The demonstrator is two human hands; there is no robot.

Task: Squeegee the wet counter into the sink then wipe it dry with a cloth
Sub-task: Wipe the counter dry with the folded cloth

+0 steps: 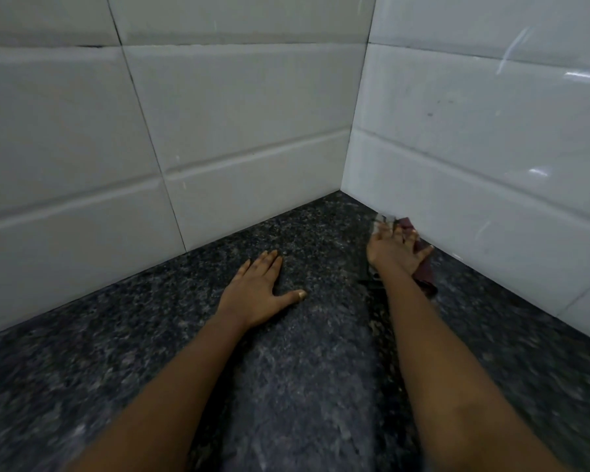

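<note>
The left hand (258,284) lies flat on the dark speckled table (116,352) just left of the frame's centre, palm down, fingers straight and close together, thumb splayed out to the right, holding nothing. The right hand (394,248) sits right of centre, close to the foot of the right tiled wall (491,158), with its fingers spread and fairly straight, pressing down on the cloth (424,274). The cloth is dark red with a paler patch beyond the fingertips; it lies bunched on the table under the hand, against or just beside the base of that wall, and is blurred. The back tiled wall (218,131) meets the right one in a corner above the hand. Pale streaks mark the table surface between the forearms.
</note>
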